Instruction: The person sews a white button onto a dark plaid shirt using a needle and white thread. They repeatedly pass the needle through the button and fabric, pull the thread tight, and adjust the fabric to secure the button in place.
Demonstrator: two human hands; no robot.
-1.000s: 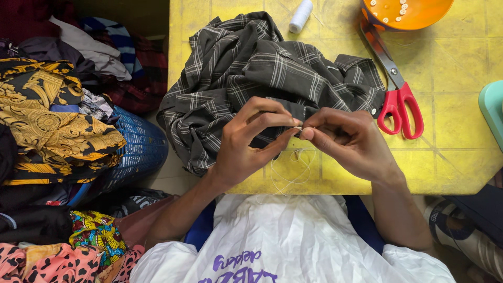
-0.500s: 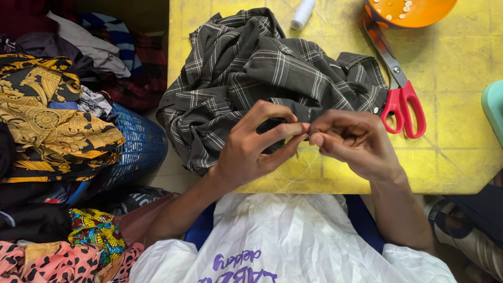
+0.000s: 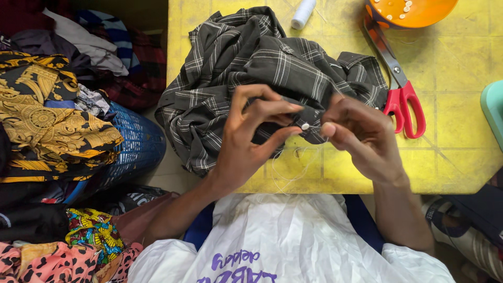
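Note:
A dark grey plaid shirt (image 3: 262,68) lies bunched on the yellow table (image 3: 461,131). My left hand (image 3: 251,141) pinches the shirt's edge between thumb and fingers, right beside a small white button (image 3: 305,127). My right hand (image 3: 361,136) is closed on the same edge from the other side, its fingertips touching the fabric at the button. A thin white thread (image 3: 293,170) loops down from the button over the table. Any needle is too small to make out.
Red-handled scissors (image 3: 401,94) lie right of the shirt. An orange bowl (image 3: 411,10) with small white buttons and a white thread spool (image 3: 303,13) sit at the far edge. A teal object (image 3: 493,107) is at the right edge. A blue basket (image 3: 133,147) with piled fabrics stands left.
Both hands have stayed at the button on the shirt's edge. My left fingers have spread a little and the button now shows between the two hands.

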